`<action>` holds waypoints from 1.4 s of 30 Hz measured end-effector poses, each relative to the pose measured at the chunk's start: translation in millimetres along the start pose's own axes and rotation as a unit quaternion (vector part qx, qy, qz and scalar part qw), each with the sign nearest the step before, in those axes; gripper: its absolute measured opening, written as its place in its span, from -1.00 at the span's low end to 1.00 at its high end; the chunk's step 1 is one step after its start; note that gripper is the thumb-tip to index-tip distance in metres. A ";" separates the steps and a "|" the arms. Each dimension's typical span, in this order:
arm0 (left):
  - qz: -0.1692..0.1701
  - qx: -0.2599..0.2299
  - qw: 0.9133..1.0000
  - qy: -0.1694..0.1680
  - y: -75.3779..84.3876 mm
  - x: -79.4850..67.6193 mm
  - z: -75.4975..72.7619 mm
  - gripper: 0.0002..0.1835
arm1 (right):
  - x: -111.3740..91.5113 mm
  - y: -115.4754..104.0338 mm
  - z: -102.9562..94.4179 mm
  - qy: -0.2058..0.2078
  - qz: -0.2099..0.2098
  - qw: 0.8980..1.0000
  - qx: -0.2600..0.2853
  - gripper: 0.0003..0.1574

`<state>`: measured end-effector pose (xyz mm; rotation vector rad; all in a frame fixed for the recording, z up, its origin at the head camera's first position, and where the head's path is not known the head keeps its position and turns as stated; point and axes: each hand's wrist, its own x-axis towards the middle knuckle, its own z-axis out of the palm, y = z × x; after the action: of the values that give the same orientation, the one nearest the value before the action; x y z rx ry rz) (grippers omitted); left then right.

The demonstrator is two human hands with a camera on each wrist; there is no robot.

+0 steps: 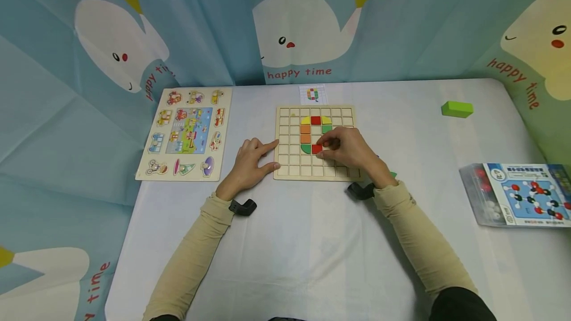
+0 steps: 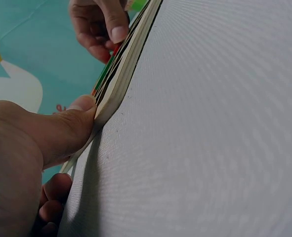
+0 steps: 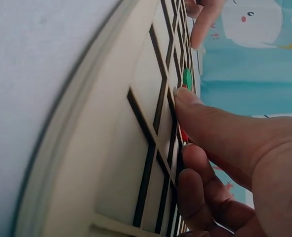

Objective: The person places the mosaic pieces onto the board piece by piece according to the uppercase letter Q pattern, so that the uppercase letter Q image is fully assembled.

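Observation:
A square wooden grid board [image 1: 287, 157] lies on the table with coloured tiles in part of a ring. Two yellow corner pieces [image 1: 305, 121] flank a red square at the top, and orange squares [image 1: 305, 133] run down the left side above a green rounded piece [image 1: 305, 149]. My right hand [image 1: 350, 148] pinches a red square tile [image 1: 316, 149] at the ring's bottom, between thumb and fingertips; the hand covers tiles on the right. My left hand [image 1: 252, 160] presses the board's left edge with extended index finger and thumb [image 2: 71, 126].
Behind the board lies a small pattern card [image 1: 313, 94]. A wooden picture puzzle [image 1: 149, 165] is at the left. To the right are a green block [image 1: 457, 109] and a clear box with a molecule-picture label [image 1: 531, 194]. A green piece [image 1: 393, 174] shows beside my right wrist.

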<state>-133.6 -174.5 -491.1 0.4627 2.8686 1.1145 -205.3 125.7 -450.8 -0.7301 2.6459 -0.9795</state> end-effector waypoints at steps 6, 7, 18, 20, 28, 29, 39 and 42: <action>0.002 0.006 1.000 0.004 1.4 -0.3 -0.4 -0.28 | -2.0 -0.4 -0.3 0.008 -0.010 1.000 -0.001 -0.68; 0.002 0.006 1.000 0.004 1.5 -0.4 -0.3 -0.28 | -3.5 0.4 -1.7 0.012 -0.016 1.000 0.001 -0.67; -0.009 0.005 1.000 0.002 1.3 -1.0 -0.9 -0.28 | -44.8 30.5 -40.9 0.068 0.004 0.998 -0.009 -0.68; -0.011 0.006 1.000 0.001 0.7 -0.7 -0.7 -0.28 | -55.1 36.9 -49.4 0.072 0.014 0.997 -0.016 -0.67; -0.012 0.002 1.000 0.000 2.2 -0.9 -0.2 -0.28 | -98.2 63.7 -73.0 0.049 0.065 0.996 -0.048 -0.61; -0.012 0.003 1.000 0.001 2.1 -0.8 -0.1 -0.28 | -102.7 65.9 -73.9 0.045 0.068 0.995 -0.053 -0.61; -0.016 0.006 1.000 -0.002 1.9 -0.7 0.2 -0.28 | -133.1 79.0 -71.8 0.033 0.065 0.996 -0.045 -0.66; -0.013 0.007 1.000 -0.001 2.4 -0.7 0.0 -0.28 | -135.5 78.4 -70.7 0.036 0.063 0.997 -0.040 -0.67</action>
<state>-132.2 -173.1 -489.6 0.4261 2.8733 1.0894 -145.6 286.6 -444.1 -0.5464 2.7690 -0.8858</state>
